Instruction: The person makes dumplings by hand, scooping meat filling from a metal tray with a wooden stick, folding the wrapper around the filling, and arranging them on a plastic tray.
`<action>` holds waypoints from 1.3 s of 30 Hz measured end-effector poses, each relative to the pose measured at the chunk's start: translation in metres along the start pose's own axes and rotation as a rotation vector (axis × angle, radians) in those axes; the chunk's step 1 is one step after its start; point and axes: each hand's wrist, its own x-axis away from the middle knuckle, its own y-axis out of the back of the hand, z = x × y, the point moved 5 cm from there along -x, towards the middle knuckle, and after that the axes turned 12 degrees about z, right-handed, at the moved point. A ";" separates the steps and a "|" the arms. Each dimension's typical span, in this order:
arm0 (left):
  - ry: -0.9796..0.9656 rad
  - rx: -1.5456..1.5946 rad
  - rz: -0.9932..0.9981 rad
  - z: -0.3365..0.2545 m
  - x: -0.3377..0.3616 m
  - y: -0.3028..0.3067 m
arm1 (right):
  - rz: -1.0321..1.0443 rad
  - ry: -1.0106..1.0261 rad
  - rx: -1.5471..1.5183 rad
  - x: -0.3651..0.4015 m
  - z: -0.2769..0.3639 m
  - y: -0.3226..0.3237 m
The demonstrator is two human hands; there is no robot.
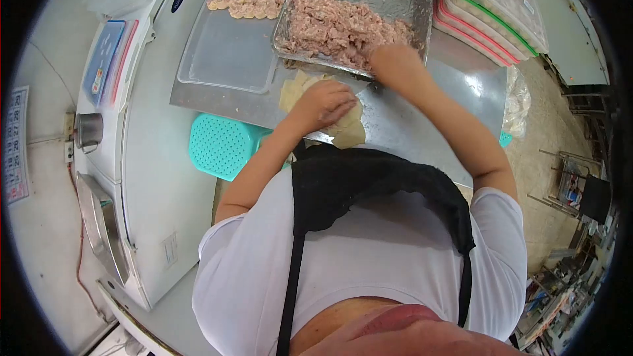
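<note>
My left hand (pixel 326 104) is closed, its fingers curled over pale yellow dough wrappers (pixel 349 130) on the metal table. What sits inside those fingers is hidden. More wrappers show beside its knuckles. At the near right part of a metal tray (pixel 415 0), my right hand (pixel 394 64) reaches into pink ground meat (pixel 336 26). Motion smears its fingers, and I cannot make out whether it holds a tool. A clear plastic tray (pixel 224 59) stands left of the meat, with a row of filled dumplings (pixel 247 5) along its far edge.
Stacked lidded containers (pixel 491 6) with red and green rims stand at the far right of the metal table (pixel 461 79). A turquoise perforated stool (pixel 224 145) is below the table's left edge. A white refrigerator (pixel 158 145) stands close on the left.
</note>
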 end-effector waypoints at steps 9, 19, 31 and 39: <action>0.034 -0.002 0.093 0.004 -0.054 -0.029 | -0.033 0.026 0.042 0.009 -0.049 0.043; 0.017 0.075 0.012 -0.005 -0.061 -0.044 | 0.174 0.001 -0.024 -0.005 -0.043 0.030; 0.043 0.042 -0.020 0.012 0.046 0.015 | 0.175 -0.181 -0.099 0.029 -0.031 0.039; 0.184 0.226 0.037 0.056 0.020 0.010 | 0.000 -0.285 -0.835 0.040 0.004 -0.001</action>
